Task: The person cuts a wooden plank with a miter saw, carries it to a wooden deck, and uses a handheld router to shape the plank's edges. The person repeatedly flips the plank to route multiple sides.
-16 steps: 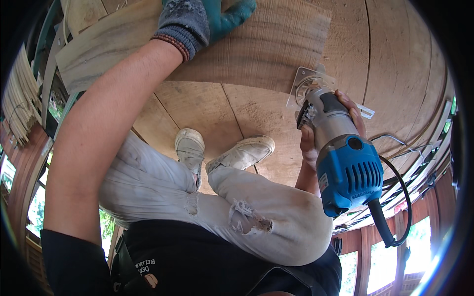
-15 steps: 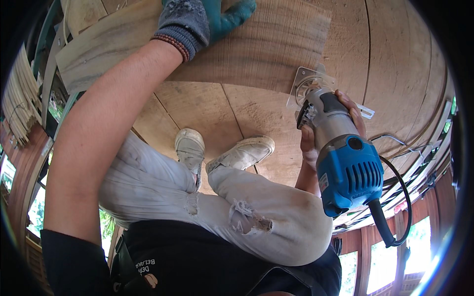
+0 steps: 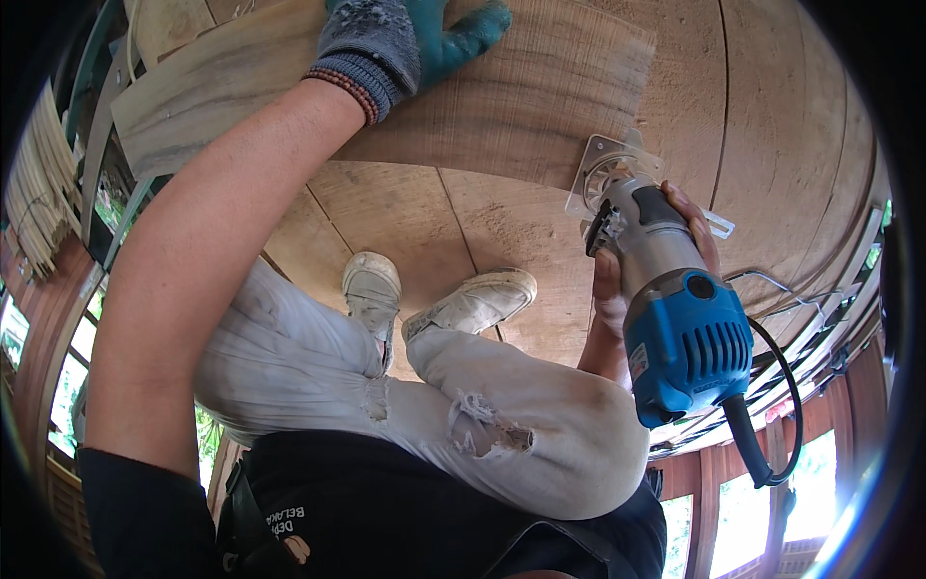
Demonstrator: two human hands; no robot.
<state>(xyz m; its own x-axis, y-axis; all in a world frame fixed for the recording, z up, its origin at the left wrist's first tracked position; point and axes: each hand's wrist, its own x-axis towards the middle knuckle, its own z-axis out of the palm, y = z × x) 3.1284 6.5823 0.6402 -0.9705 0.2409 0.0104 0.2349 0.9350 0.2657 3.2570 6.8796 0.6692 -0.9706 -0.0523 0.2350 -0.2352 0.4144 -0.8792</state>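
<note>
A wooden board [image 3: 540,87] with a curved near edge and dark grain lies across the wooden floor in front of me. My left hand [image 3: 410,39], in a grey and green work glove, rests on top of it with the thumb stretched out. Its other fingertips run past the upper picture edge. At the board's near right corner, my bare right hand [image 3: 694,232] is wrapped round the silver body of a blue trim router [image 3: 685,318]. The router's clear base plate [image 3: 590,174] meets the board's edge, and the tool lies tilted toward me. Its bit cannot be made out.
A black power cord [image 3: 797,405] loops from the router's back end. My two pale, dusty shoes [image 3: 473,297] stand on the plank floor [image 3: 395,207] just short of the board. Thin wood strips [image 3: 43,183] are bundled at the far left. Sawdust is scattered over the planks.
The board, my gloved left hand and the router have all shifted slightly to the right. My feet have stayed in place. Both hands keep their hold and position on the things.
</note>
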